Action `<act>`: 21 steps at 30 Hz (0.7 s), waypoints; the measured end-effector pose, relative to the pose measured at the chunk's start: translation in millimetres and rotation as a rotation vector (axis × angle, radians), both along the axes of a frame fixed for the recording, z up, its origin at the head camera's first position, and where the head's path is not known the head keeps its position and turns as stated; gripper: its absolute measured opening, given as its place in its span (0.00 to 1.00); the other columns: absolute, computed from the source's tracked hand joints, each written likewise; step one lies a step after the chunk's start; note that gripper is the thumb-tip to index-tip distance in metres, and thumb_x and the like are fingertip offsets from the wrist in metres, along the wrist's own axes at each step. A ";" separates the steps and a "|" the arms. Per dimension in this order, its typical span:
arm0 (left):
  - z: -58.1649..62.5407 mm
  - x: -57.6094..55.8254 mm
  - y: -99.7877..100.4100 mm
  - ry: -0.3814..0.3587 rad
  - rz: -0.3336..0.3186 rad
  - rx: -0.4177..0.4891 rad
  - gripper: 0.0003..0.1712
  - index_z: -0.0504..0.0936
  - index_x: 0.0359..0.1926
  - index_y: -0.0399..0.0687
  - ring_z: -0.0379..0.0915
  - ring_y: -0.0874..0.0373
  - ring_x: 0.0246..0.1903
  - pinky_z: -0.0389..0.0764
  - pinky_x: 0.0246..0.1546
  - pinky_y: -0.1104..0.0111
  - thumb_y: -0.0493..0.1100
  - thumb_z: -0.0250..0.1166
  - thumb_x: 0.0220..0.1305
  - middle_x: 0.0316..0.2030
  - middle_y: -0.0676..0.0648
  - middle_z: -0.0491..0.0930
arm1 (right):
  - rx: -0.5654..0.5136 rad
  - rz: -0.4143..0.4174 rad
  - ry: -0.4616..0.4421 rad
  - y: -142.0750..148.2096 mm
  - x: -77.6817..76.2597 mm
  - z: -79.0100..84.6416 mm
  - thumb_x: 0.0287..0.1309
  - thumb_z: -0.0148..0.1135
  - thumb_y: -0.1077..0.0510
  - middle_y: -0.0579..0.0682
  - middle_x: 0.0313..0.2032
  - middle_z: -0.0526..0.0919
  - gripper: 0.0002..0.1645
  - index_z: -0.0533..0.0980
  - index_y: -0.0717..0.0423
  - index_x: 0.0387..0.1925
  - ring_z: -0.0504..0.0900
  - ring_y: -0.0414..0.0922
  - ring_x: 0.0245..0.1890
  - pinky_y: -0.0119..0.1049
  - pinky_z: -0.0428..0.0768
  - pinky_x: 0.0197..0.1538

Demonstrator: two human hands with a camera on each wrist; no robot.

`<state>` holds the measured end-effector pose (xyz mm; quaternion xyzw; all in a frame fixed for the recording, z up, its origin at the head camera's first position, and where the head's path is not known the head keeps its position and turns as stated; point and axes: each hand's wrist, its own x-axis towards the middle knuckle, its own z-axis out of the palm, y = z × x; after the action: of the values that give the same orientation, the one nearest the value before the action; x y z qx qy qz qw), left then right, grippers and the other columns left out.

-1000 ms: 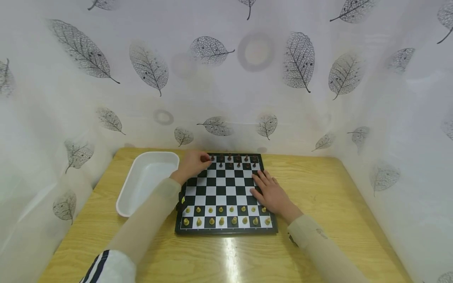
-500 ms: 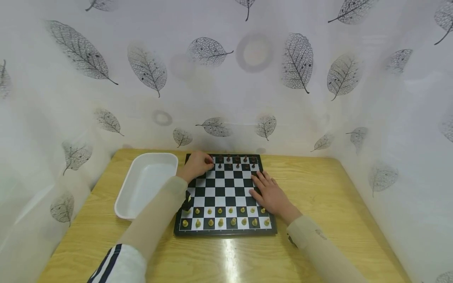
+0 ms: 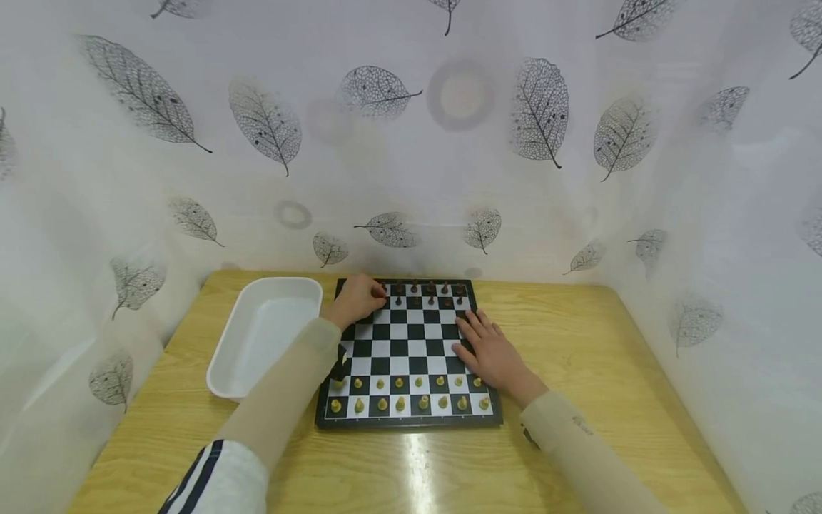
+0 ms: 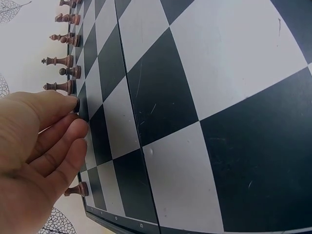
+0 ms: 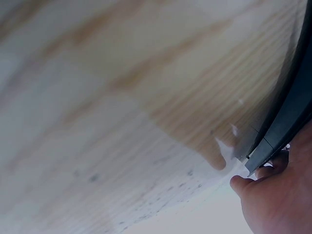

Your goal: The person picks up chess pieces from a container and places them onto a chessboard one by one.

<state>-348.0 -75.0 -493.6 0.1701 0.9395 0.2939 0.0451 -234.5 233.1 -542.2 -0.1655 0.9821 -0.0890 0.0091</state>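
Observation:
On the chessboard's (image 3: 399, 348) far left part, my left hand (image 3: 355, 300) pinches a chess piece between thumb and fingers. Only the dark round base of that chess piece (image 4: 76, 104) shows past the thumb tip, close against the board in the left wrist view. Reddish-brown chessmen (image 3: 431, 287) stand in two rows along the far side. One brown chess piece (image 4: 77, 189) stands near the board's corner, beyond my fingers. My right hand (image 3: 494, 355) rests on the board's right edge, its fingers spread and straight. Yellow chessmen (image 3: 401, 403) fill two near rows.
A white plastic tray (image 3: 265, 343) sits left of the board, beside my left forearm. The wooden table (image 3: 578, 343) extends right of the board and in front of it. A leaf-patterned curtain (image 3: 411, 157) hangs behind and at both sides.
My left hand has shifted slightly right and down onto the second far row, with the left forearm following. The right hand stays in place on the board's edge.

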 end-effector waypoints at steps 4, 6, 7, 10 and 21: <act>1.1 0.8 -0.4 -0.003 -0.004 0.002 0.10 0.91 0.48 0.40 0.84 0.47 0.48 0.86 0.52 0.57 0.39 0.69 0.70 0.48 0.41 0.90 | -0.001 -0.002 -0.001 0.0 0.1 0.4 0.79 0.43 0.32 0.59 0.83 0.53 0.44 0.57 0.52 0.83 0.47 0.61 0.85 0.65 0.56 0.81; 1.3 1.3 -0.4 -0.004 -0.003 0.001 0.10 0.91 0.48 0.40 0.84 0.47 0.48 0.86 0.53 0.57 0.39 0.69 0.70 0.48 0.41 0.89 | -0.001 -0.001 0.000 0.0 -0.1 0.3 0.79 0.43 0.32 0.59 0.83 0.53 0.44 0.57 0.52 0.83 0.47 0.61 0.84 0.65 0.56 0.81; 1.5 1.5 -0.2 -0.006 -0.003 0.001 0.10 0.91 0.48 0.40 0.84 0.47 0.48 0.86 0.53 0.57 0.39 0.69 0.70 0.49 0.40 0.89 | 0.000 0.000 -0.001 0.0 -0.1 0.3 0.79 0.43 0.32 0.59 0.83 0.53 0.44 0.57 0.52 0.83 0.47 0.61 0.84 0.65 0.56 0.81; 1.8 1.6 0.5 -0.011 -0.002 0.002 0.10 0.91 0.48 0.40 0.84 0.47 0.49 0.86 0.53 0.57 0.39 0.69 0.70 0.49 0.40 0.89 | 0.001 0.002 0.000 0.2 -0.2 0.3 0.79 0.42 0.32 0.59 0.83 0.53 0.44 0.56 0.52 0.83 0.47 0.61 0.84 0.65 0.56 0.81; 1.2 0.2 0.3 -0.015 -0.014 0.005 0.11 0.91 0.49 0.38 0.84 0.47 0.48 0.86 0.52 0.56 0.38 0.69 0.70 0.49 0.40 0.89 | -0.003 0.006 -0.001 0.3 0.4 1.0 0.79 0.43 0.32 0.59 0.83 0.53 0.44 0.57 0.53 0.83 0.48 0.62 0.84 0.65 0.56 0.81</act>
<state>-347.8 -74.8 -492.4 0.1744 0.9372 0.2973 0.0537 -234.1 233.4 -541.2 -0.1686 0.9815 -0.0905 0.0094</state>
